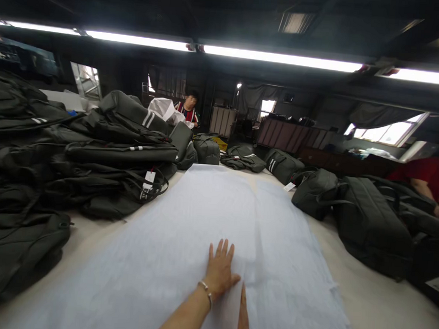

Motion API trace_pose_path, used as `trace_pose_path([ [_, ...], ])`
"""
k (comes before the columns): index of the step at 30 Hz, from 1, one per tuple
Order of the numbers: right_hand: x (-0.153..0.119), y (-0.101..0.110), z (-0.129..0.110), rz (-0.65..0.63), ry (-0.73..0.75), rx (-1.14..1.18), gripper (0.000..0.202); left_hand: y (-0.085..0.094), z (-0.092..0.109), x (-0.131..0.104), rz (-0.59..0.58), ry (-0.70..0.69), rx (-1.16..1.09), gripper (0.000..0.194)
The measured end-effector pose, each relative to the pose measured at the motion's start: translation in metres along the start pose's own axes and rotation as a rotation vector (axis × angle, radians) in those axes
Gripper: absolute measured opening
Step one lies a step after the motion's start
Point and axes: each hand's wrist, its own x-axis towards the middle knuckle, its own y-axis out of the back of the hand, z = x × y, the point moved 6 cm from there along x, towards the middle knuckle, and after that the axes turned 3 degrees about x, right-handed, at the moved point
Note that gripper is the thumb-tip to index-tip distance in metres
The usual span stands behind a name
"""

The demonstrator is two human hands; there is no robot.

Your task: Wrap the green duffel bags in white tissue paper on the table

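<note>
Large thin white sheets (pixel 185 242) are spread along the table before me, with a lengthwise fold or overlapping edge right of the middle. My left hand (pixel 220 274), wearing a bracelet at the wrist, lies flat on the sheet with its fingers spread. Just right of it, my right hand (pixel 244 315) shows only as a narrow strip beside a raised edge of the sheet. That edge hides most of the right hand, so its grip cannot be made out.
Dark bags (pixel 119 158) with white stripes and a hanging tag are piled on the left. More dark bags (pixel 372 218) line the right side. A person in a striped top (pixel 187 114) handles white material at the back; another in red (pixel 432 180) is at far right.
</note>
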Motion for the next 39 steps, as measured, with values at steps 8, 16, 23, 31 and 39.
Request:
trace_pose_path([
  [8, -0.005, -0.032, 0.020, -0.081, 0.014, -0.327, 0.056, -0.021, -0.078, -0.015, 0.049, -0.072, 0.125, 0.062],
  [16, 0.001, -0.036, 0.039, -0.058, 0.081, -0.510, 0.056, -0.013, -0.069, -0.017, 0.317, -0.200, 0.055, 0.023],
  [23, 0.020, -0.026, 0.054, -0.213, -0.011, -0.510, 0.070, -0.005, -0.058, -0.011, 0.291, -0.392, 0.092, 0.018],
  [31, 0.035, -0.015, 0.056, -0.227, 0.013, -0.515, 0.061, -0.019, -0.056, -0.001, 0.242, -0.422, 0.121, 0.020],
  [39, -0.054, -0.038, 0.036, -0.072, 0.085, -0.463, 0.073, -0.021, -0.080, -0.076, 0.186, -0.344, 0.190, 0.020],
])
